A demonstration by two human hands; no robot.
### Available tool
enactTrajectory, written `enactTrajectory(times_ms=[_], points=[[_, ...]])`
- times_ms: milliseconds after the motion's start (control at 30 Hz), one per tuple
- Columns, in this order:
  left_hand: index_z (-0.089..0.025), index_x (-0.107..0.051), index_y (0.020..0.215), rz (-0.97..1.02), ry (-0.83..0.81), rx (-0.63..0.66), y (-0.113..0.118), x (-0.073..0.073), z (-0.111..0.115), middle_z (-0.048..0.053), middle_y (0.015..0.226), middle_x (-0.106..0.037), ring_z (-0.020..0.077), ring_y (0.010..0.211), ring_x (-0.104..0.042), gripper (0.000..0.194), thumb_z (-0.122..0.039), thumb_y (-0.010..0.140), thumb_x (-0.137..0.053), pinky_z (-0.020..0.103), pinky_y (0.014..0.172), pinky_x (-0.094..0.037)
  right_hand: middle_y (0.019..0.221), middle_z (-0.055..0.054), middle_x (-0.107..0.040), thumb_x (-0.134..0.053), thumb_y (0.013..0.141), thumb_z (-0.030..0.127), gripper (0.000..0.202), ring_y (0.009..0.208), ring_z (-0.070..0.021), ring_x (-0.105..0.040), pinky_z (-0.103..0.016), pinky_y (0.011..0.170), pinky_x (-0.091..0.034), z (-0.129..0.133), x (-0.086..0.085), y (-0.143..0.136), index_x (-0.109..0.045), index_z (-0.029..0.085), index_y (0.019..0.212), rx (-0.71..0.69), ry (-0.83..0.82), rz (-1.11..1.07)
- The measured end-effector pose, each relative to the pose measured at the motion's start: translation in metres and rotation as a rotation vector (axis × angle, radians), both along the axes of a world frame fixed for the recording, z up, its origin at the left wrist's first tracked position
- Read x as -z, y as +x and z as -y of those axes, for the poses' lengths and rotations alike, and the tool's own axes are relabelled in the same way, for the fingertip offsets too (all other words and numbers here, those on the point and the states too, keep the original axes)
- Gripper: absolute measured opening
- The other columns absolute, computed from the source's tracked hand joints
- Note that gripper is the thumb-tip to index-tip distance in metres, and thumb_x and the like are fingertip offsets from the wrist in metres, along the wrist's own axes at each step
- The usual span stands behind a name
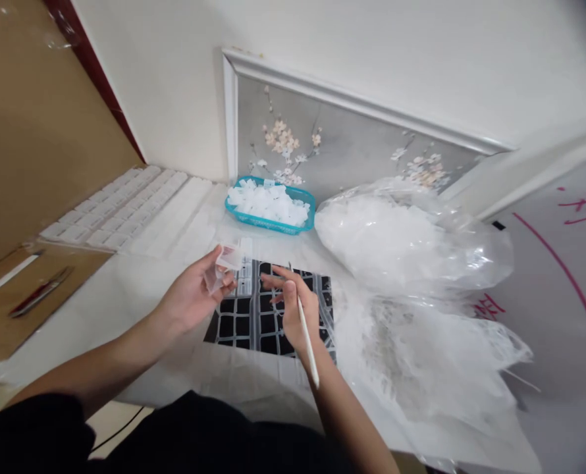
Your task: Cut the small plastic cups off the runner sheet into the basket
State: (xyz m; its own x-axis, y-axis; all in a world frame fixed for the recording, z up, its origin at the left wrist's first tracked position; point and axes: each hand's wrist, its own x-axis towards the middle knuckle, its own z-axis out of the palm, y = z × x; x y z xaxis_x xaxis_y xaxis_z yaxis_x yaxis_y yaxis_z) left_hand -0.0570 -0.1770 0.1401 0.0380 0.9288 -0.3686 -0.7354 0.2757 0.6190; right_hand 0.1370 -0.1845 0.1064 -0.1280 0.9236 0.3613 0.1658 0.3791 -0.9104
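- Hands work over the black grid tray (253, 322), which lies flat on the white table (100, 296) near the person's body.
- Left hand (191, 296) is raised just left of the tray's far edge, palm turned inward, forearm coming from the lower left.
- Its thumb and fingers are closed on a small clear plastic piece (226, 260), held above the tray.
- Right hand (295, 309) rests over the middle of the tray, wrist bent down, fingers curled around a thin white stick (307, 342).
- Stick's tip points to the tray cells; its tail lies along the forearm.
- Beyond the tray stands a blue basket (273, 225) with white pieces.
- Right of the tray lies a big clear plastic bag (411, 243).
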Motion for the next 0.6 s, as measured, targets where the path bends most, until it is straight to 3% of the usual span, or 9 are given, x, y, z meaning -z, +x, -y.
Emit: enactTrajectory(times_ms=[100, 200, 300, 467, 600], points=[[-0.019, -0.068, 0.099, -0.024, 0.076, 0.091, 0.028, -0.027, 0.006, -0.004, 0.064, -0.060, 0.0084, 0.051, -0.054, 0.020, -0.033, 0.086, -0.068, 0.023, 0.059, -0.054, 0.133, -0.009, -0.064, -0.056, 0.096, 0.034, 0.025, 0.123, -0.0253, -0.060, -0.046, 0.101, -0.053, -0.009, -0.055, 0.012, -0.066, 0.025, 0.117, 0.024, 0.521, 0.253], [-0.019, -0.070, 0.100, -0.019, 0.149, 0.070, 0.049, -0.044, 0.005, -0.001, 0.075, -0.066, 0.0088, 0.059, -0.058, 0.021, -0.034, 0.085, -0.070, 0.018, 0.052, -0.049, 0.146, -0.011, -0.052, -0.066, 0.091, 0.032, 0.028, 0.138, -0.0271, -0.046, -0.049, 0.111, -0.044, -0.012, -0.084, 0.019, -0.066, 0.022, 0.117, 0.026, 0.709, 0.443], [-0.019, -0.071, 0.093, -0.005, 0.236, 0.055, 0.063, -0.052, 0.001, -0.001, 0.077, -0.066, 0.0090, 0.063, -0.058, 0.016, -0.033, 0.085, -0.070, 0.017, 0.052, -0.047, 0.144, -0.010, -0.054, -0.066, 0.091, 0.025, 0.020, 0.140, -0.0269, -0.042, -0.050, 0.113, -0.041, -0.014, -0.091, 0.027, -0.068, 0.023, 0.110, 0.082, 0.731, 0.499], [-0.017, -0.070, 0.082, -0.079, 0.347, 0.229, 0.074, -0.050, -0.010, -0.001, 0.062, -0.059, 0.0079, 0.051, -0.050, 0.021, -0.036, 0.089, -0.065, 0.020, 0.055, -0.046, 0.140, -0.005, -0.058, -0.063, 0.089, 0.014, 0.015, 0.138, -0.0285, -0.044, -0.055, 0.109, -0.044, -0.018, -0.086, 0.041, -0.069, 0.026, 0.096, 0.124, 0.701, 0.450], [-0.020, -0.072, 0.092, -0.070, 0.314, 0.235, 0.077, -0.047, -0.019, 0.001, 0.078, -0.066, 0.0108, 0.061, -0.057, 0.019, -0.038, 0.089, -0.064, 0.022, 0.058, -0.049, 0.137, -0.004, -0.060, -0.062, 0.088, 0.011, 0.020, 0.131, -0.0275, -0.052, -0.054, 0.106, -0.048, -0.025, -0.081, 0.047, -0.068, 0.027, 0.098, 0.121, 0.710, 0.374]])
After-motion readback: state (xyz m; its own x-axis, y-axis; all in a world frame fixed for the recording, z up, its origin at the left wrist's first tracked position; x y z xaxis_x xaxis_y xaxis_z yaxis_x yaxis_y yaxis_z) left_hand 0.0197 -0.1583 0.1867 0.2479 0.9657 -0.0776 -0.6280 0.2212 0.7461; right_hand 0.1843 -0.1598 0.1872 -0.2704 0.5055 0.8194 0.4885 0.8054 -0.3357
